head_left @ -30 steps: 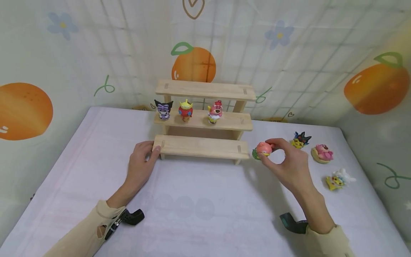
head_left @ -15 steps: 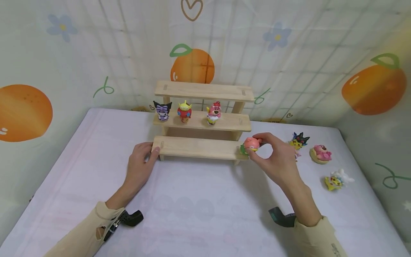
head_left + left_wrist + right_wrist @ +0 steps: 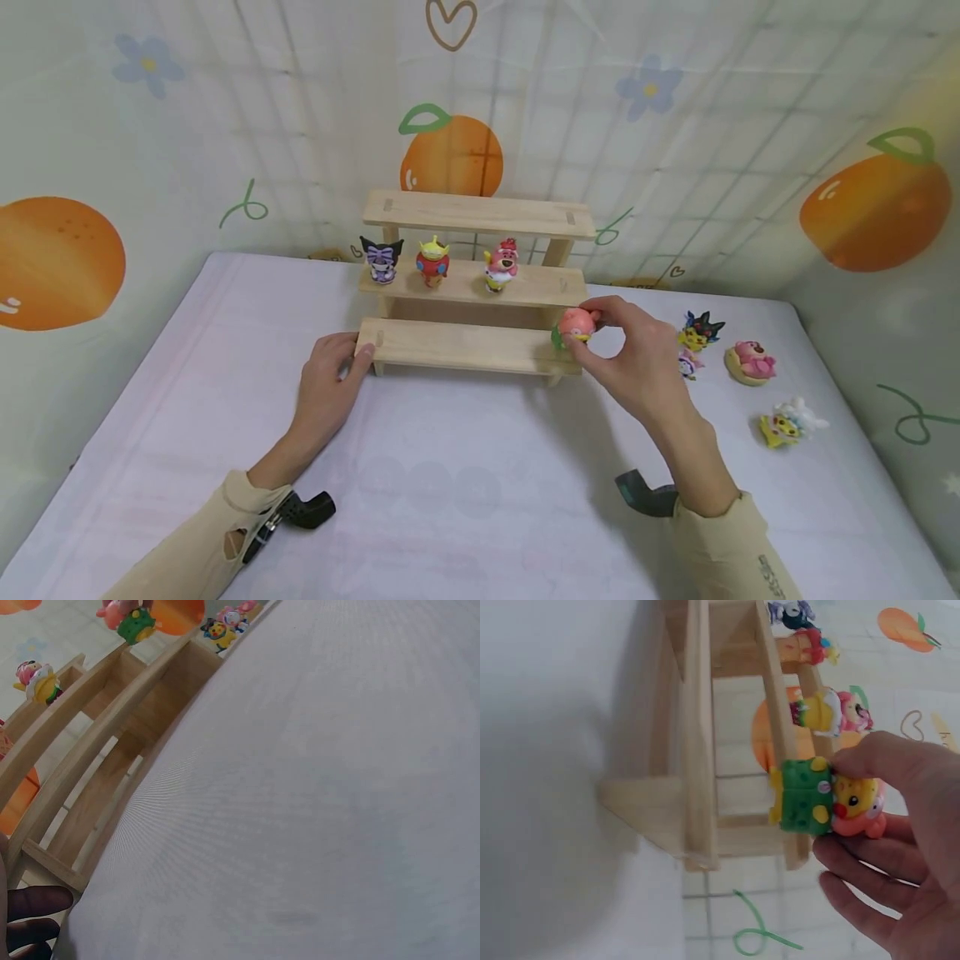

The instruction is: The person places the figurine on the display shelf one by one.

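Head view: camera sits high and behind both hands, facing forward and down across the table (image 3: 465, 467) toward the stepped wooden shelf (image 3: 472, 346) and the printed wall, taking in the whole scene from a distance.

Left wrist view: camera lies low over the table (image 3: 337, 795), behind the fingers (image 3: 34, 915), looking along the shelf (image 3: 97, 787) from its left end.

Right wrist view: camera is close behind the fingers (image 3: 885, 772), rolled sideways, facing the shelf (image 3: 697, 742) from its right end.

All three views share the shelf and the pink-and-green figure (image 3: 829, 799) just beyond those fingers (image 3: 573, 325) (image 3: 127, 619).
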`<state>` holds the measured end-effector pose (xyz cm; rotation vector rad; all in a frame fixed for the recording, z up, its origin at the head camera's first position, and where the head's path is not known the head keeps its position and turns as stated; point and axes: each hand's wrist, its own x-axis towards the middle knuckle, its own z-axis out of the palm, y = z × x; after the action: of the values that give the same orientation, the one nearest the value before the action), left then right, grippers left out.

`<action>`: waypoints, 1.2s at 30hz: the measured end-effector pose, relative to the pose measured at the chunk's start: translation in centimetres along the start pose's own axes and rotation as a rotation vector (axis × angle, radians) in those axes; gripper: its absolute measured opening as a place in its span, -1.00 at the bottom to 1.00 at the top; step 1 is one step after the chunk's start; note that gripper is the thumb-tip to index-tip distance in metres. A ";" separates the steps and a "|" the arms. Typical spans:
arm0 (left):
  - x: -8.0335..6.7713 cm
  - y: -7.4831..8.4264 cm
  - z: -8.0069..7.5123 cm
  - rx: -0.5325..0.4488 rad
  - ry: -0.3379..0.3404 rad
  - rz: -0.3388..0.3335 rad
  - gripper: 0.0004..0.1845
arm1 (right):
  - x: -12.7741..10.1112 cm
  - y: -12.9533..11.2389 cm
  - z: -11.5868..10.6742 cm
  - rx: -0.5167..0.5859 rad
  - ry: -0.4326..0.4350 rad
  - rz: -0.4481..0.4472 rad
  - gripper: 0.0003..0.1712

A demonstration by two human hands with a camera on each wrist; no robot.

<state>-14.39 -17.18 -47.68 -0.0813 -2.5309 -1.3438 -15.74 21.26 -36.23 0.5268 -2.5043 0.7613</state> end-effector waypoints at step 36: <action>0.0 0.1 0.0 0.009 0.001 0.009 -0.55 | 3.9 -0.5 1.5 0.094 0.119 0.115 -0.49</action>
<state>-14.35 -17.14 -47.60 -0.0905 -2.5325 -1.3293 -19.15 19.14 -35.04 0.3601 -2.4145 0.9293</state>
